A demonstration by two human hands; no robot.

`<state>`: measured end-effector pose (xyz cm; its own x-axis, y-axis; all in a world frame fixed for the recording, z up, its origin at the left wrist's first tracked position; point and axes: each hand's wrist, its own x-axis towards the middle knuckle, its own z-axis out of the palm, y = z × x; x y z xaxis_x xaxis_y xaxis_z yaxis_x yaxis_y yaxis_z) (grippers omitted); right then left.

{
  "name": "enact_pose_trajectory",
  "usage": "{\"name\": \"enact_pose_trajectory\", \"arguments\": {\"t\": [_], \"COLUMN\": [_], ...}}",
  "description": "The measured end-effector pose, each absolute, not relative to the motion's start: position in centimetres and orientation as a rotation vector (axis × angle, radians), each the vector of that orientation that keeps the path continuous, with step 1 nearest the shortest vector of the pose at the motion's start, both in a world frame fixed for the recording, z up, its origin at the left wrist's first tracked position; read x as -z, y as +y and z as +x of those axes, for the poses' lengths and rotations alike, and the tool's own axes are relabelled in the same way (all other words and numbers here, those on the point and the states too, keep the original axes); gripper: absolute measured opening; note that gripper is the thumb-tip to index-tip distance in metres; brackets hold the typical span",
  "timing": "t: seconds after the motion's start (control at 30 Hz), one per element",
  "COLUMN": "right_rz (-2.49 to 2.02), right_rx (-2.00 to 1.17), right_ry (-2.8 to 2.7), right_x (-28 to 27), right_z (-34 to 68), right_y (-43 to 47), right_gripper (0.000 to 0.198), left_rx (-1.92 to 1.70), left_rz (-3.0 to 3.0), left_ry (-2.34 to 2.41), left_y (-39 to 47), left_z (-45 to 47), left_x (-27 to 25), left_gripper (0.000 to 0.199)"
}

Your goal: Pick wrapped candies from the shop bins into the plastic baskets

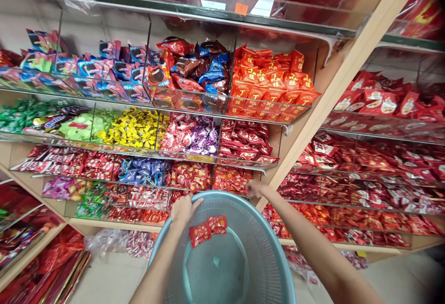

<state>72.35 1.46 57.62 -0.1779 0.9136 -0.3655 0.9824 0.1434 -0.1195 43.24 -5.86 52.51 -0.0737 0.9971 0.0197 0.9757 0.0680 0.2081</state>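
The left hand (182,210) grips a teal basket (266,248) by its rim, the right hand (256,188) beside shelved red packets (228,179).

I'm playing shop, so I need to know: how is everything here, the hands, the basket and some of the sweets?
Blue-green mesh basket: open-topped
Two red candy packets: wrapped, lying inside the basket
Left hand: gripping the basket's rim
Shelved red packets: wrapped, piled
Right hand: at the shelved red packets, grip unclear
Yellow candies: wrapped, heaped
Purple-and-white candies: wrapped, heaped
Orange-red packets: wrapped, piled
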Motion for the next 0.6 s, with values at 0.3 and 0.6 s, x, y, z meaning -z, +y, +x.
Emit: {"name": "enact_pose_trajectory", "arguments": {"t": [0.3,0.6], "right_rz": [1.866,1.41], "right_rx": [0.259,1.826], "right_ry": [2.492,2.351], "right_x": [-61.3,-53.6], "right_z": [71.9,64.5], "right_y": [-2.3,-4.2], "right_gripper": [0.022,0.027], "left_rx": [-0.227,-0.244], "left_rz": [2.037,2.04], "left_ry": [2.202,2.206], "left_y": [-5.9,-6.0], "left_z": [43.4,43.4], "left_x": [-52.7,-52.4], "left_gripper": [0.061,0.064]}}
